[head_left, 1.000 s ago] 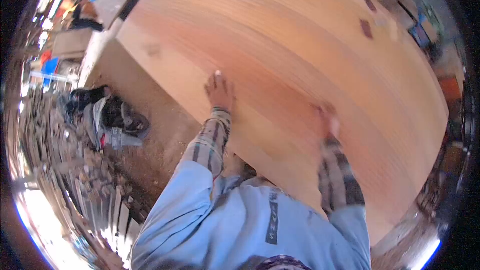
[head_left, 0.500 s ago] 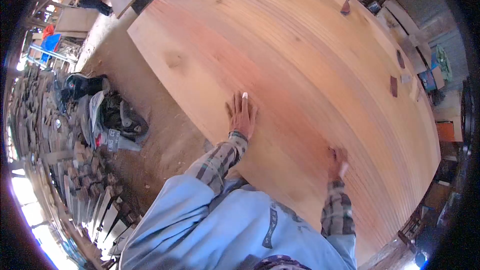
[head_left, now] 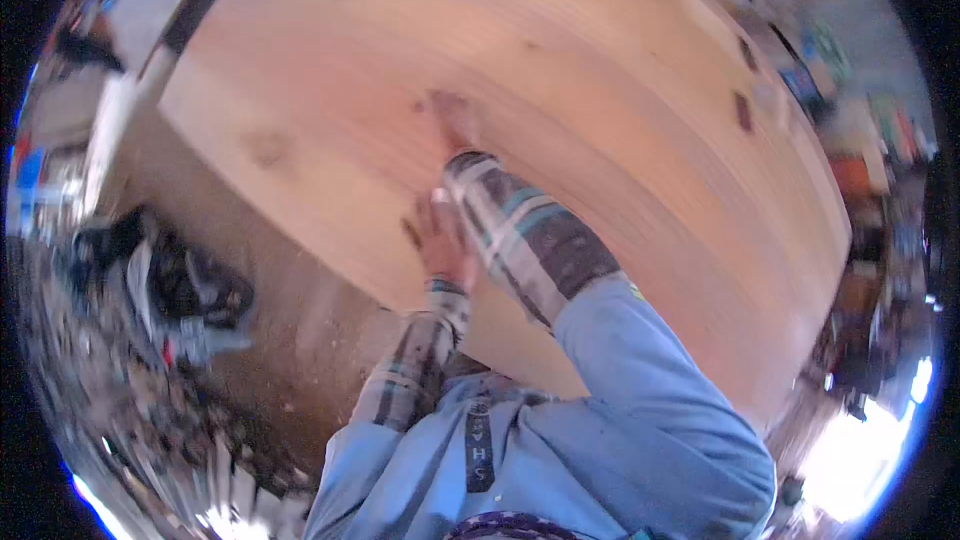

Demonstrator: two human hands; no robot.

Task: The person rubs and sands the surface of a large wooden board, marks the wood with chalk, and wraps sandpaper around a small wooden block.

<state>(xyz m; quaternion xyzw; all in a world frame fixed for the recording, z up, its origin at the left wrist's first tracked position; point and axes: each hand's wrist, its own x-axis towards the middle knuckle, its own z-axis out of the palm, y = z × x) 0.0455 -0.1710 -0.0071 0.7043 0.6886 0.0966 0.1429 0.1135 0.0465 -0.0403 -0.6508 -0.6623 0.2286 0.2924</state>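
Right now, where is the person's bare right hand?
In the head view, the bare right hand is in the upper middle, slightly left of centre, over the large, pale orange wooden panel, just beyond the bare left hand.

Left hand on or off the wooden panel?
On, as far as the blur shows: the left hand lies spread against the wooden panel, no gap visible beneath.
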